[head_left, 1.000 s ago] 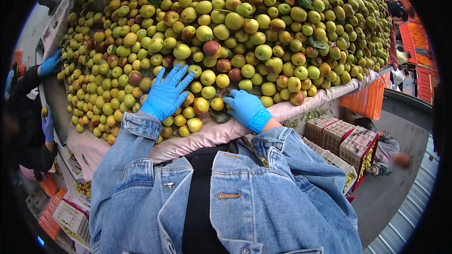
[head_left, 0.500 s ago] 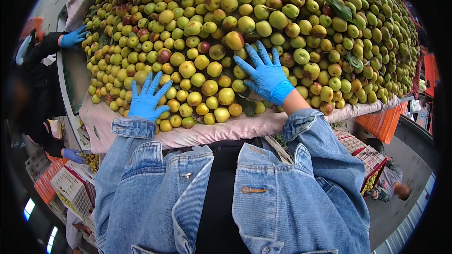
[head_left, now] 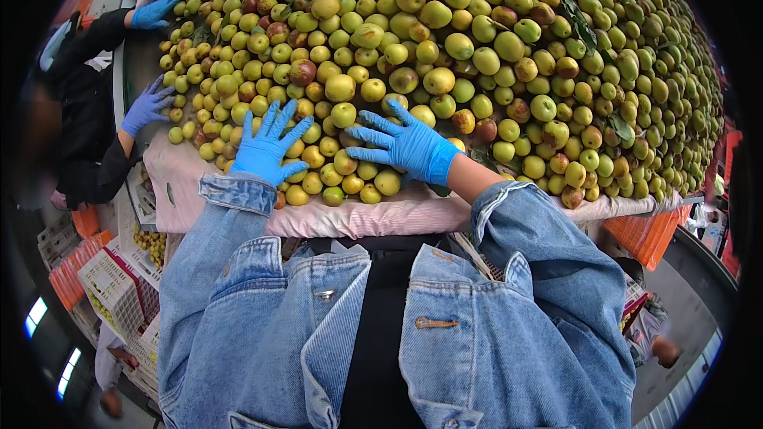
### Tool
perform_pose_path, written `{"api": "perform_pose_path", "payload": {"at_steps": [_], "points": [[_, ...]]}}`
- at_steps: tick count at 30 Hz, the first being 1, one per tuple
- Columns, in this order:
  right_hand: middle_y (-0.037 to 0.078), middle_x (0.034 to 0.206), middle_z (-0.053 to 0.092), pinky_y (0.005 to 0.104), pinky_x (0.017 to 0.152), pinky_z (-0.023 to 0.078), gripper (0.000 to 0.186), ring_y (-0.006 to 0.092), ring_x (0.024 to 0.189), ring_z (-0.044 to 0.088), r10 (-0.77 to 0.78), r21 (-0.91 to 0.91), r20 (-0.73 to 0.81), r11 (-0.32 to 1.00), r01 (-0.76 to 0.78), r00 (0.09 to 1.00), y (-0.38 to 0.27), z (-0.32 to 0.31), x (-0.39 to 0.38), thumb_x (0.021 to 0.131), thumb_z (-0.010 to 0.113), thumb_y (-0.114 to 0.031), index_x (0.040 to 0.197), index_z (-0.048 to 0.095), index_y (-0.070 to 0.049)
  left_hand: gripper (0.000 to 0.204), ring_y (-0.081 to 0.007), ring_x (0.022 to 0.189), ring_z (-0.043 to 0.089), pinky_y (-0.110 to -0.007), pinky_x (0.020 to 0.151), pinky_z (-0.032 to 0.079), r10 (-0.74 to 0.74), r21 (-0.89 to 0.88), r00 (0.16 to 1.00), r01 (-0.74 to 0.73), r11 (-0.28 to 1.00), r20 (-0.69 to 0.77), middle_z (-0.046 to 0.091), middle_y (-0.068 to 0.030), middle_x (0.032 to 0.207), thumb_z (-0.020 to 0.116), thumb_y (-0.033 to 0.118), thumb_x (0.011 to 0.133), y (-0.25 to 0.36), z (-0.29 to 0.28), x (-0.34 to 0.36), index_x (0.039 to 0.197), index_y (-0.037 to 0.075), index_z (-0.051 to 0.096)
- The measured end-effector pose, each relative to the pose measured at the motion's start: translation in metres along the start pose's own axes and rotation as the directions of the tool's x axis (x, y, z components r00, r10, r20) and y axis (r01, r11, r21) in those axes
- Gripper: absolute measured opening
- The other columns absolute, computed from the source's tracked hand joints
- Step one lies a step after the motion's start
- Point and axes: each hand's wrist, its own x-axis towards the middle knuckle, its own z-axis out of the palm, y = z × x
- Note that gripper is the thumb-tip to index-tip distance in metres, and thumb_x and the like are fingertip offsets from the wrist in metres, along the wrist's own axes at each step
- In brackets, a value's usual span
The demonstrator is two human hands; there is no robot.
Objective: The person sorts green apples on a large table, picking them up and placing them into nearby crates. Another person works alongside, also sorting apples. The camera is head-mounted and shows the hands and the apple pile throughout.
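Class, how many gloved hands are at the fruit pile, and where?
4: the wearer's left hand and right hand on the fruit pile; at its left edge, another person's blue-gloved hand and, below it, a purple-gloved hand. More may be hidden.

Soft light shows the fruit [head_left: 342, 87] crisply with mild shadows, dimmer at far right, while bright strips [head_left: 35, 317] glare at lower left and the fisheye view curves and blackens toward its edges.

L glove [head_left: 267, 151] & R glove [head_left: 412, 145] blue, fruit [head_left: 459, 46] yel-grn w/ red-brn blotches, cloth [head_left: 373, 218] pale pink.
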Motion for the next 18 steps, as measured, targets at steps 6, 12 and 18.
{"api": "perform_pose_path", "payload": {"at_steps": [6, 12, 18], "points": [[0.008, 0.147, 0.024, 0.0615, 0.105, 0.014, 0.088, 0.0304, 0.136, 0.021, 0.459, 0.043, -0.016, 0.888, -0.458, 0.888, 0.006, -0.049, -0.018, 0.066, 0.073, -0.037, 0.141, 0.028, -0.025, 0.087, -0.0285, 0.139, 0.01, -0.058, 0.108, 0.009, -0.247, -0.07, 0.964, 0.241, 0.968, -0.101, 0.006, -0.0052, 0.152, 0.068, 0.039, 0.074, -0.08, 0.002, -0.027, 0.144, 0.032, 0.018], [0.003, 0.149, 0.018, 0.0648, 0.106, 0.01, 0.093, 0.0319, 0.138, 0.012, 0.028, 0.174, 0.145, 0.983, -0.053, 0.989, -0.024, -0.031, -0.01, 0.062, 0.07, -0.055, 0.141, 0.025, -0.031, 0.084, -0.0309, 0.14, 0.008, -0.059, 0.107, 0.006, 0.285, -0.219, 0.958, -0.283, 0.934, -0.023, 0.008, -0.0105, 0.152, 0.066, 0.046, 0.072, -0.014, -0.003, -0.025, 0.143, 0.027, 0.026], [0.004, 0.145, 0.028, 0.0603, 0.107, 0.011, 0.085, 0.0285, 0.135, 0.023, 0.056, 0.198, -0.036, 0.979, -0.048, 0.998, -0.017, -0.005, 0.068, 0.069, 0.064, -0.055, 0.141, 0.028, -0.027, 0.079, -0.0268, 0.139, 0.014, -0.06, 0.107, 0.005, 0.248, -0.062, 0.969, -0.247, 0.967, 0.007, 0.014, -0.0071, 0.151, 0.065, 0.047, 0.071, -0.031, 0.024, -0.02, 0.14, 0.032, 0.03]]}}
